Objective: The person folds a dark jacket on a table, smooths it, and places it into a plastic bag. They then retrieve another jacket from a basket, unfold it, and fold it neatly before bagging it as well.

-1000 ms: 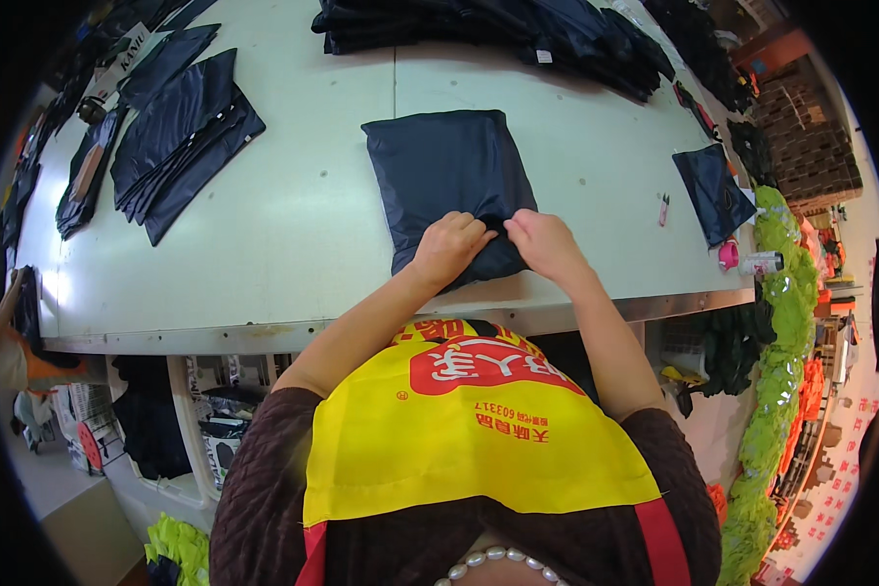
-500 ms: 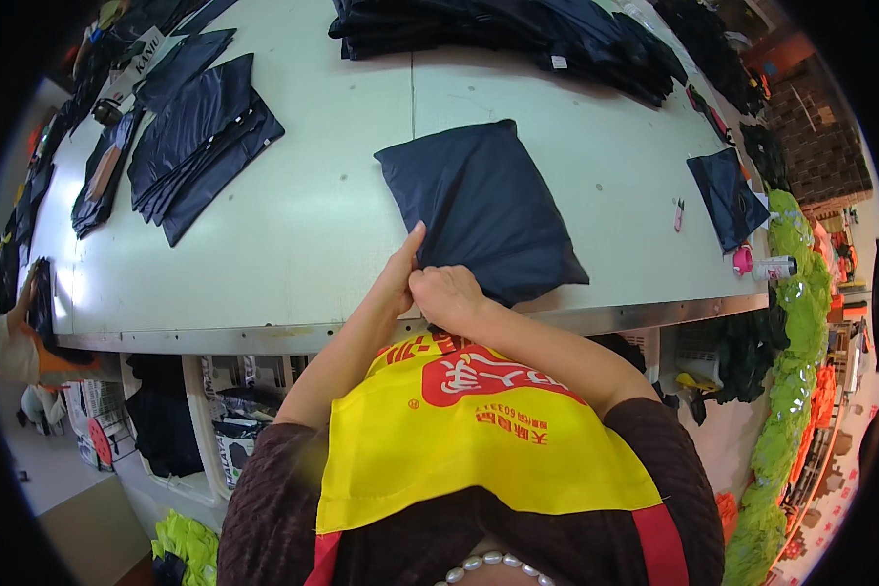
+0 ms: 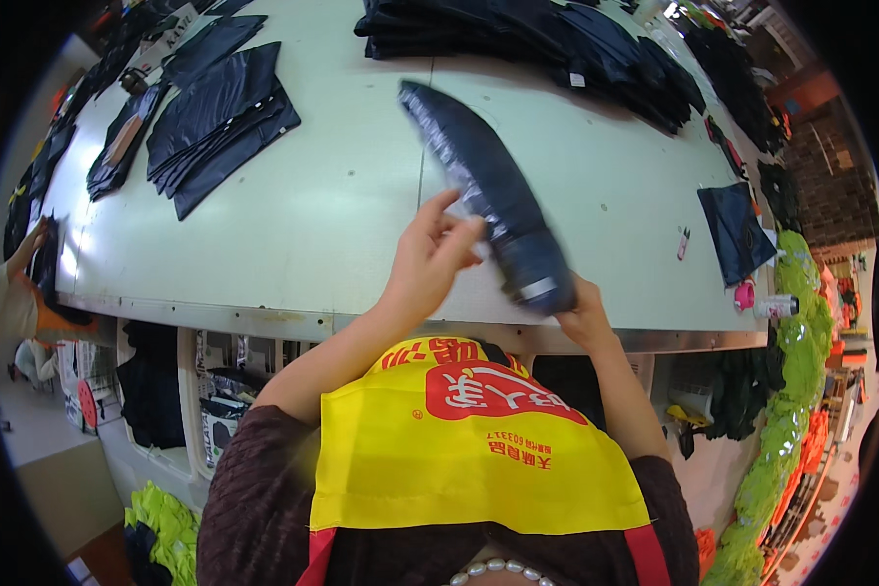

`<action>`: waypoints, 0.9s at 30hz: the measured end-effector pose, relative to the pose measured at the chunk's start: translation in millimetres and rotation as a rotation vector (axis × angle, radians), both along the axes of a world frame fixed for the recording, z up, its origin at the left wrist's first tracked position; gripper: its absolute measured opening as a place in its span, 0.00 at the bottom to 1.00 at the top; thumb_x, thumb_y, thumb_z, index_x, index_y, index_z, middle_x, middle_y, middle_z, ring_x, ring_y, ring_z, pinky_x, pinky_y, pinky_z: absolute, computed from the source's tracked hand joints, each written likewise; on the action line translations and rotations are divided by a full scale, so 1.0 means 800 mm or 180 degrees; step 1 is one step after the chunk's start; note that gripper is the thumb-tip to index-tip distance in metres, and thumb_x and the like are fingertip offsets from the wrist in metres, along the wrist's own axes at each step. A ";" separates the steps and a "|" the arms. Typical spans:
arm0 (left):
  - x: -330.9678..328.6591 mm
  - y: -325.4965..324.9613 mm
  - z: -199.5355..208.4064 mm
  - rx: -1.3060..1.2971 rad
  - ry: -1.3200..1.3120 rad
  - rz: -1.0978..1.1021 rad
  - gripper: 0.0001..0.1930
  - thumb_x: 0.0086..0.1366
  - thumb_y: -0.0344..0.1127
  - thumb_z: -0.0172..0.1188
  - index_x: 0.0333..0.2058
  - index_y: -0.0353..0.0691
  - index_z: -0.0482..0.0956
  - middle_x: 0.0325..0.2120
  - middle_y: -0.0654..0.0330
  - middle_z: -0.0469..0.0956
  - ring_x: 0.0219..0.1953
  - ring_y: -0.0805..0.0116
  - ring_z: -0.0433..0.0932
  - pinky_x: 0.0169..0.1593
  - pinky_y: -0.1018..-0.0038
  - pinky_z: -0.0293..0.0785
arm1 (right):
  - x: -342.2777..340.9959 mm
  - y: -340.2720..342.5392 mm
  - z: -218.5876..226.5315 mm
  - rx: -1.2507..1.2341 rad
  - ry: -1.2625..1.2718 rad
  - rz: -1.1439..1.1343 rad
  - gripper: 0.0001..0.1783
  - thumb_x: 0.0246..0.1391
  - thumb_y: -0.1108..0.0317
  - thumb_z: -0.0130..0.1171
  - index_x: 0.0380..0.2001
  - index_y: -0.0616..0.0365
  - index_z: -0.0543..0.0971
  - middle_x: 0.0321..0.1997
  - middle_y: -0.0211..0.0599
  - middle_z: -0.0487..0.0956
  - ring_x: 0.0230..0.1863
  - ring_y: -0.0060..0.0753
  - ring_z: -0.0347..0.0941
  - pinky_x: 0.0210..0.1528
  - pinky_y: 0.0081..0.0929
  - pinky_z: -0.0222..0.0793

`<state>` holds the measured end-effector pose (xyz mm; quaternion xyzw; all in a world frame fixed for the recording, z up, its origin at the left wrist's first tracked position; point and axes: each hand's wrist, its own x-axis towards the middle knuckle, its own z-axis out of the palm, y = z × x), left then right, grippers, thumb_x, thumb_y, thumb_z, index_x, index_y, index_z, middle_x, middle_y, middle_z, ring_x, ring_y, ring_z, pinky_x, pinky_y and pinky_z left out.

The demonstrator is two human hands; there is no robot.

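A puffy, cushion-like navy fabric piece [image 3: 503, 200] is tipped up on its edge above the table, slightly blurred. Its narrow side faces me, with a shiny strip along the left and a small white label at the near end. My right hand [image 3: 586, 314] grips its near right corner; part of the fingers is hidden behind the fabric. Beside the left face of the piece, my left hand [image 3: 432, 252] has its fingers spread and holds nothing. Its fingertips are close to the fabric, and I cannot tell whether they touch.
A long stack of dark folded pieces [image 3: 518, 44] lies across the far side of the pale table [image 3: 293, 234]. Flat dark pieces [image 3: 220, 122] are piled at the left. A dark folded piece [image 3: 734, 232] lies right, near a pink-capped bottle [image 3: 774, 307]. Another person's hand [image 3: 27, 244] shows far left.
The navy piece was lying flat with both hands together at its near edge. Now it is tilted up on edge; my right hand has moved right to its corner and my left hand has opened.
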<state>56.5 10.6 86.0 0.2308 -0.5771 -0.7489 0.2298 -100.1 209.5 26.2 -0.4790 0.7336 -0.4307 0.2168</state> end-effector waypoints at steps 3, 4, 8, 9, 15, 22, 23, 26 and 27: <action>-0.003 0.017 0.037 -0.3300 0.0086 -0.0192 0.33 0.57 0.45 0.60 0.60 0.44 0.60 0.49 0.54 0.70 0.53 0.58 0.68 0.56 0.59 0.61 | -0.002 0.017 0.011 -0.0975 -0.2148 -0.0433 0.18 0.44 0.80 0.60 0.42 0.59 0.76 0.40 0.34 0.78 0.41 0.27 0.74 0.46 0.26 0.69; -0.015 0.026 0.039 -0.4342 -0.0016 0.0024 0.36 0.55 0.51 0.60 0.60 0.46 0.60 0.55 0.53 0.66 0.58 0.54 0.63 0.59 0.53 0.55 | -0.005 0.016 0.013 -0.1224 -0.2564 -0.0424 0.17 0.48 0.76 0.60 0.44 0.61 0.74 0.42 0.35 0.77 0.43 0.28 0.73 0.47 0.26 0.69; -0.050 0.041 -0.128 -0.4656 -0.1576 -0.0381 0.41 0.54 0.67 0.49 0.61 0.49 0.60 0.62 0.52 0.55 0.65 0.50 0.50 0.58 0.38 0.41 | -0.055 0.021 -0.058 0.0684 -0.2481 -0.1291 0.28 0.54 0.62 0.58 0.55 0.63 0.65 0.47 0.38 0.74 0.45 0.29 0.71 0.42 0.25 0.70; -0.054 0.049 -0.141 -0.4687 -0.1633 -0.0428 0.41 0.53 0.68 0.49 0.61 0.49 0.59 0.62 0.51 0.55 0.65 0.50 0.50 0.58 0.38 0.41 | -0.063 0.035 -0.087 0.0962 -0.1895 -0.1213 0.30 0.54 0.59 0.58 0.56 0.63 0.65 0.47 0.37 0.73 0.45 0.29 0.71 0.40 0.25 0.70; -0.046 0.050 -0.154 -0.3933 -0.1243 -0.0191 0.38 0.55 0.62 0.54 0.59 0.45 0.62 0.60 0.49 0.59 0.63 0.49 0.54 0.59 0.39 0.43 | -0.044 0.015 -0.075 0.1266 -0.1858 -0.1170 0.28 0.54 0.47 0.55 0.50 0.57 0.70 0.24 0.23 0.68 0.23 0.15 0.64 0.24 0.17 0.65; 0.046 -0.043 -0.109 -0.1461 -0.3244 0.0671 0.35 0.55 0.60 0.56 0.53 0.39 0.67 0.53 0.48 0.67 0.56 0.50 0.65 0.54 0.56 0.64 | -0.039 0.041 -0.092 0.1475 -0.1802 -0.0893 0.40 0.51 0.55 0.62 0.61 0.59 0.55 0.35 0.35 0.73 0.28 0.22 0.69 0.23 0.20 0.65; 0.059 -0.039 -0.113 -0.1417 -0.3187 0.0849 0.36 0.55 0.61 0.55 0.53 0.39 0.67 0.51 0.48 0.69 0.54 0.50 0.67 0.52 0.58 0.66 | -0.041 0.032 -0.094 0.1487 -0.1822 -0.0874 0.41 0.50 0.56 0.62 0.61 0.59 0.55 0.38 0.37 0.73 0.31 0.25 0.70 0.25 0.22 0.66; 0.095 -0.026 -0.145 -0.1569 -0.2676 0.1226 0.35 0.55 0.63 0.55 0.50 0.37 0.70 0.45 0.46 0.74 0.47 0.52 0.73 0.48 0.64 0.70 | -0.043 0.013 -0.118 0.1168 -0.1675 -0.0824 0.44 0.47 0.54 0.65 0.62 0.54 0.53 0.42 0.38 0.72 0.32 0.26 0.70 0.25 0.22 0.68; 0.118 -0.020 -0.150 -0.1657 -0.2393 0.1383 0.34 0.56 0.62 0.54 0.49 0.36 0.71 0.42 0.45 0.75 0.45 0.53 0.75 0.48 0.64 0.70 | -0.046 0.007 -0.124 0.1246 -0.1589 -0.0835 0.45 0.46 0.53 0.65 0.62 0.55 0.53 0.44 0.40 0.71 0.34 0.27 0.70 0.26 0.24 0.69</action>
